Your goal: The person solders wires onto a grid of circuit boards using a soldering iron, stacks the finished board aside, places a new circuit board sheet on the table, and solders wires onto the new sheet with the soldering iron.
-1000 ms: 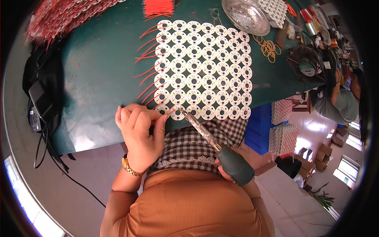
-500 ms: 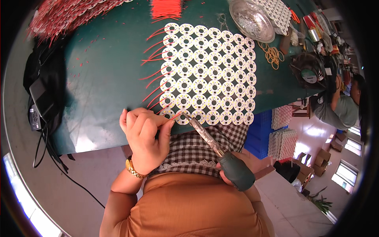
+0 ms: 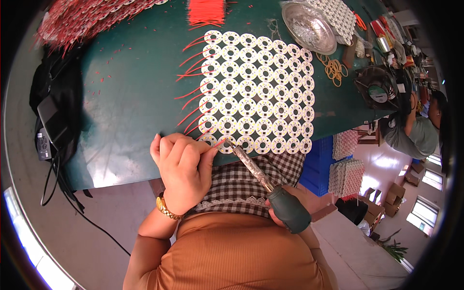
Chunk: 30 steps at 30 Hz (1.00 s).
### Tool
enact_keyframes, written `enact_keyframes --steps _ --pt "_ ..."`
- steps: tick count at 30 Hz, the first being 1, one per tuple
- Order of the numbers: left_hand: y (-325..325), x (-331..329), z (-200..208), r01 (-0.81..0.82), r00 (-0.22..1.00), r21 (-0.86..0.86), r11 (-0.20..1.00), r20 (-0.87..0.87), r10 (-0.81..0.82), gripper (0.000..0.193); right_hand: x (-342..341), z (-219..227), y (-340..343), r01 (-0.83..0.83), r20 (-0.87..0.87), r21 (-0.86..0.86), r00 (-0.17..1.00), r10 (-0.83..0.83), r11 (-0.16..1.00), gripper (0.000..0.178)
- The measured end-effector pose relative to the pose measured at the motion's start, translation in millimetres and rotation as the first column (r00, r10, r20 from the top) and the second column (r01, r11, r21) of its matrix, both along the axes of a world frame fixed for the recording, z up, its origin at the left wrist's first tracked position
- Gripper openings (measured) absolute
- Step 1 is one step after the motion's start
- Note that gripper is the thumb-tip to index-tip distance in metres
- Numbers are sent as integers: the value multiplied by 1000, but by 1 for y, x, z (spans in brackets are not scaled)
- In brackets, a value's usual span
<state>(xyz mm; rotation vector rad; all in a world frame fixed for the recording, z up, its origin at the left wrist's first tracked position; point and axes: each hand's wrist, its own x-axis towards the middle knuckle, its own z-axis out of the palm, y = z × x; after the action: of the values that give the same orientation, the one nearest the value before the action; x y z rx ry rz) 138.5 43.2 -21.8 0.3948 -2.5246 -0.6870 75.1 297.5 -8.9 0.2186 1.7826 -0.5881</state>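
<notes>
A panel of round white LED circuit boards [image 3: 247, 106] lies near the table's front edge. Red wires [image 3: 192, 91] stick out leftward from its left column. At the panel's near left corner, my left hand [image 3: 182, 164] pinches a short red wire [image 3: 221, 142] against a board in the nearest row. My right hand [image 3: 290, 200] is wrapped round the dark green handle of a soldering iron [image 3: 253, 169], partly hidden behind it. The iron's tip meets that board right beside the wire's end.
A bundle of red wires [image 3: 207, 12] lies beyond the panel. Wired boards [image 3: 92, 19] are heaped at the far left. At the far right are a metal bowl [image 3: 309, 28], rubber bands [image 3: 333, 67] and a black fan-like device [image 3: 378, 87]. Another person [image 3: 418, 128] sits at right.
The panel and my left hand appear slightly farther right in the view. The wire stays pinched, and the iron's tip remains at the same board.
</notes>
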Motion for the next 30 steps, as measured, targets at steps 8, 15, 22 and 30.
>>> enact_keyframes --steps 8,15,22,30 --pt "-1 1 -1 13 1000 -14 1000 8 -13 19 3 -2 15 -19 -45 -1 999 19 1000 34" --pt "-9 5 11 133 991 128 983 13 -136 19 17 8 19 67 -312 -217 941 -134 974 29" --pt "-5 3 11 151 980 54 987 122 -156 20 23 1 28 -181 -547 -382 835 -64 906 30" --pt "-7 3 10 176 974 39 984 135 -180 19 22 0 32 -253 -576 -393 817 -23 884 28"
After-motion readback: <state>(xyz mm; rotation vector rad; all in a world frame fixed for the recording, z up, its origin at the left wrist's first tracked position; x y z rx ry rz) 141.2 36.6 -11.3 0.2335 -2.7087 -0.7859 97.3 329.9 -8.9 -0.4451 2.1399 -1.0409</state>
